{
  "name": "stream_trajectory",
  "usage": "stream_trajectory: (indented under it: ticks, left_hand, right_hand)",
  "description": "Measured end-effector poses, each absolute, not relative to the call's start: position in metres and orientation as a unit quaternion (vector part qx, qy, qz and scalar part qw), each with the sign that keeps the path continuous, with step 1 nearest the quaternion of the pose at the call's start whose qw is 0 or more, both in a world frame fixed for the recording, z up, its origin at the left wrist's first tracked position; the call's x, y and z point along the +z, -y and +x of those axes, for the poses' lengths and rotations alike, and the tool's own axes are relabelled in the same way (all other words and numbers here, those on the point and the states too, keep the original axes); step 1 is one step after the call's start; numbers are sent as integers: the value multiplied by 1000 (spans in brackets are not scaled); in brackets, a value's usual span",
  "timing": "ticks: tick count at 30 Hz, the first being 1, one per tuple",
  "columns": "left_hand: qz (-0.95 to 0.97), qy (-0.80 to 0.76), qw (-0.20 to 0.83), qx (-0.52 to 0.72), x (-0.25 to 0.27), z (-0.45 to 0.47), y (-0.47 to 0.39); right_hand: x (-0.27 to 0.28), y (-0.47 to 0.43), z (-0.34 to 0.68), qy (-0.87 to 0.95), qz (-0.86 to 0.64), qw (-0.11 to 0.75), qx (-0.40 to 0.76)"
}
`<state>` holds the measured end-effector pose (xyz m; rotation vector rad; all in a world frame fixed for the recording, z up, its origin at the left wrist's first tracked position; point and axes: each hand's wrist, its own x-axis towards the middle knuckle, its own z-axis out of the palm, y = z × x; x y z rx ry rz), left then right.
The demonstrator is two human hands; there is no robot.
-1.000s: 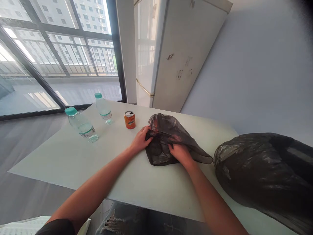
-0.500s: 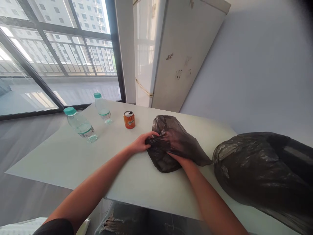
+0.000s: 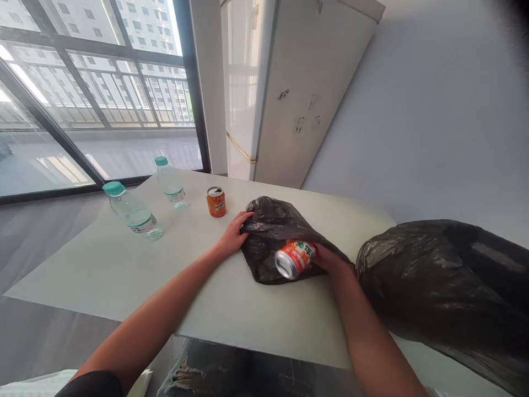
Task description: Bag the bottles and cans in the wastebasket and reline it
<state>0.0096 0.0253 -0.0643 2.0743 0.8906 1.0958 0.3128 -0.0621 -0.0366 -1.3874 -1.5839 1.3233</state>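
A red and orange drink can (image 3: pixel 294 259) lies tilted on its side at the mouth of a thin black plastic bag (image 3: pixel 275 223). My right hand (image 3: pixel 324 258) is closed around the can's far end, its fingers partly hidden behind the can and the bag. With my left hand (image 3: pixel 235 236) I grip the bag's left edge, fingers over the film and thumb below. Left of the bag, a short orange can (image 3: pixel 216 203) stands upright with its top opened. The bag's inside is mostly hidden.
Two clear bottles with green caps, a nearer bottle (image 3: pixel 134 212) and a farther bottle (image 3: pixel 170 184), stand on the left of the white table (image 3: pixel 231 309). A large full black bag (image 3: pixel 438 281) fills the right side. A fridge (image 3: pixel 306 94) stands behind the table.
My right hand was inside the black bag; now it has come out at the bag's mouth holding the red and orange can. My left hand has shifted slightly left and up along the bag.
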Motion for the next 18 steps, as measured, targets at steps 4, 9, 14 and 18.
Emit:
stream_trajectory:
  ticks: [4,9,14,18]
  left_hand:
    - [800,-285,324,415,-49,3,-16]
    - [754,-240,379,480,-19,-10,7]
    - [680,-398,292,542,13,-7,39]
    - [733,-397,262,486,35,-2,77]
  right_hand:
    - [-33,70,298,565,-410,302,649]
    - [-5,78,272,503,-310,410,695]
    - [1,81,270,489,-296,432,698]
    - [-7,81,263,513,-270,444,683]
